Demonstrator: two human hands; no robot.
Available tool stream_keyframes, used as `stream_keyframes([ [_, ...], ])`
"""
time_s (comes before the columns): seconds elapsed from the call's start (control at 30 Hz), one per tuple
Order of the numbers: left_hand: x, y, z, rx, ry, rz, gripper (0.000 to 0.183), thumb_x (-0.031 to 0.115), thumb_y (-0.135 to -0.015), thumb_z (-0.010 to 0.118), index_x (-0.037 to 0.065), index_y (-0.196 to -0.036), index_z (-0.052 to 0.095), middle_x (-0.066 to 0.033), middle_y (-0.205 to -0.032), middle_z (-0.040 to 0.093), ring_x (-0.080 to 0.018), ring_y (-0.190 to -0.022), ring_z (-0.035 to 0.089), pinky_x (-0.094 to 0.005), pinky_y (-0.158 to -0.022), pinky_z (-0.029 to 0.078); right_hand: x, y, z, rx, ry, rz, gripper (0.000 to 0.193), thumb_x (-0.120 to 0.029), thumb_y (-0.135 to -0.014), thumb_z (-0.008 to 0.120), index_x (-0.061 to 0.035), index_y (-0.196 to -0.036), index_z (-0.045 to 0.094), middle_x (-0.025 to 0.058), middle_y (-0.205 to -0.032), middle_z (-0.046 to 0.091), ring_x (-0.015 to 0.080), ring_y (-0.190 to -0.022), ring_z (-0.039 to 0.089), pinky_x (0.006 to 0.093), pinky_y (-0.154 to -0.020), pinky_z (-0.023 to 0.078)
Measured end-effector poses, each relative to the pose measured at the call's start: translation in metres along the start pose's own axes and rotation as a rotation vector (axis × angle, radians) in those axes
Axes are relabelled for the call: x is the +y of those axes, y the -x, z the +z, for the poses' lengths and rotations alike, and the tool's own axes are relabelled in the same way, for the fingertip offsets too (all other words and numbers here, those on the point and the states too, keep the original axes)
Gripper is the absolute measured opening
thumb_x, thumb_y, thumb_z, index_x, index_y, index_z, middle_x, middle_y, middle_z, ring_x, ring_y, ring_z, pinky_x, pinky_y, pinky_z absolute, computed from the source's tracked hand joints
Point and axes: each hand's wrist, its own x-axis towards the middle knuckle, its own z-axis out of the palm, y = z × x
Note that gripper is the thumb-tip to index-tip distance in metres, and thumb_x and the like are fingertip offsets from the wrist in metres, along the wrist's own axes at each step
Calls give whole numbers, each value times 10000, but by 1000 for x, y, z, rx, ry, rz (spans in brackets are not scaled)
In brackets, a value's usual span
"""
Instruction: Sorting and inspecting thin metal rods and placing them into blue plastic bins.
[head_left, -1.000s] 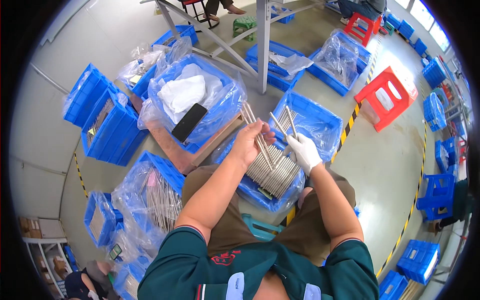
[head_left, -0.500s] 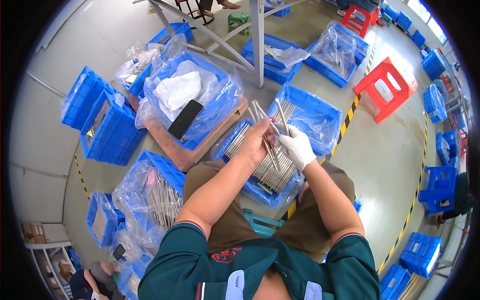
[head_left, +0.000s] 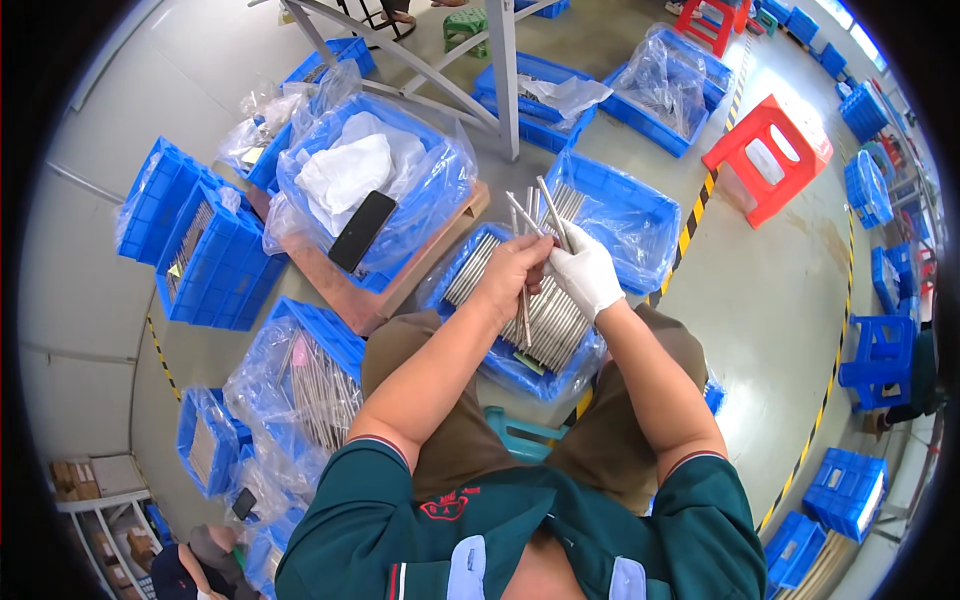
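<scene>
My bare left hand [head_left: 515, 275] and my white-gloved right hand [head_left: 587, 272] meet above a blue crate [head_left: 500, 362] lined with clear plastic and full of thin metal rods [head_left: 555, 325]. Together they grip a small bunch of rods [head_left: 530, 215] that sticks up and fans out above the fingers. One rod hangs down below my left hand. The crate rests at my knees, in front of my brown trousers.
A second lined blue crate [head_left: 625, 215] sits just beyond. A crate with white cloth and a black phone [head_left: 362, 230] rests on a wooden board at the left. More rod crates [head_left: 310, 385] lie at my left, a red stool [head_left: 770, 160] and blue stools [head_left: 880, 350] at the right.
Both hands have stayed together over the crate, shifting the rod bunch slightly; the rods now stand more upright above the fingers.
</scene>
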Motion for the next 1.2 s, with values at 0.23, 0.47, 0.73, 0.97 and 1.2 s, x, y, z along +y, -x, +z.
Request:
stream_keyframes([
  [0.23,-3,-3,-2,50,79,74,177,235,-908,549,78,-841,593,41,-629,497,-42,-500,438,-200,-438,344,-5,-8,-12,-162,-451,350,222,-114,-861,505,-14,-1053,553,119,-759,611,176,-584,611,286,-520,504],
  [0.47,-9,6,2,-176,108,-176,236,301,-894,574,80,-813,590,29,-684,540,-43,-502,383,-185,-443,319,0,-21,-27,-149,-342,331,300,-332,-839,632,-69,-713,565,-27,-536,425,56,-435,347,227,-403,251],
  [0.73,-25,23,24,-260,72,-348,219,252,-911,549,35,-894,573,8,-741,503,-69,-564,426,-215,-489,377,37,-63,-57,452,-249,92,295,-337,-794,618,-57,-716,571,13,-612,490,111,-539,437,271,-508,360],
  [0.97,-12,11,-13,-459,146,-194,280,299,-880,580,23,-928,586,-69,-939,578,-167,-840,592,-318,-717,514,23,-53,-69,332,-415,166,290,-353,-835,612,-109,-703,530,-41,-539,400,73,-447,369,228,-423,268],
  [1.2,-6,11,-12,-486,187,-145,283,313,-877,586,35,-928,595,-73,-972,601,-203,-850,586,-386,-739,515,11,-29,-14,20,84,146,421,-448,-794,597,-29,-783,642,99,-626,588,204,-574,574,332,-570,436],
])
